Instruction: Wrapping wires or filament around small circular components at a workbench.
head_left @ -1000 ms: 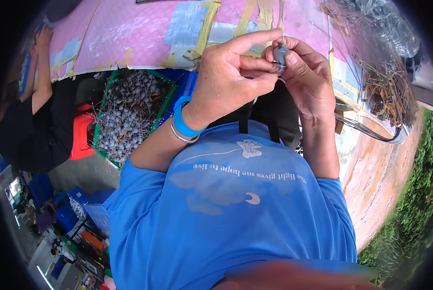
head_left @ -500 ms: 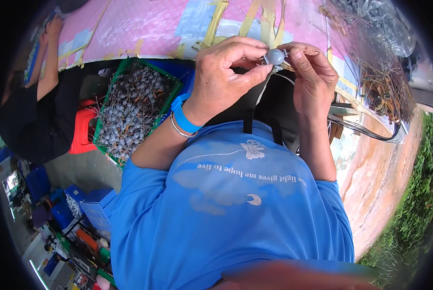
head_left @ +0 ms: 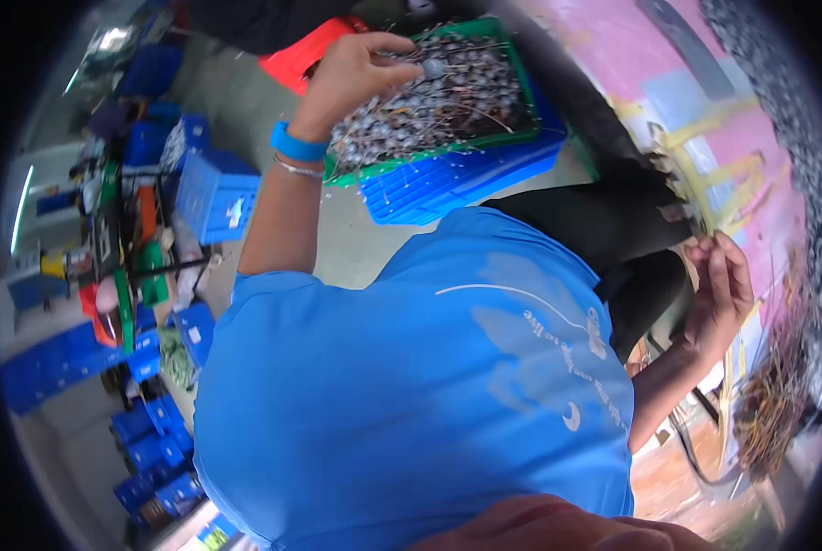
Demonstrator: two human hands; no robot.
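My left hand [head_left: 360,78] reaches over a green crate [head_left: 374,172] at the upper middle. A smooth grey ball [head_left: 434,69] sits at its closed fingertips. Heaped in the crate are several grey balls [head_left: 369,138] with thin wire stems sticking out. My right hand [head_left: 721,285] is at the edge of the pink, taped worktable [head_left: 760,138] on the right. Its fingers are pressed together, and what they hold, if anything, is too small to make out.
The green crate stands on a blue crate [head_left: 466,184], beside a red stool [head_left: 310,55]. A bundle of thin brown stems [head_left: 769,413] lies on the table's near right end. Blue bins [head_left: 218,197] are on the floor at left.
My left hand has moved away from my right hand, carrying the grey ball from the table edge to above the green crate. My right hand stays by the table edge. The view has turned left.
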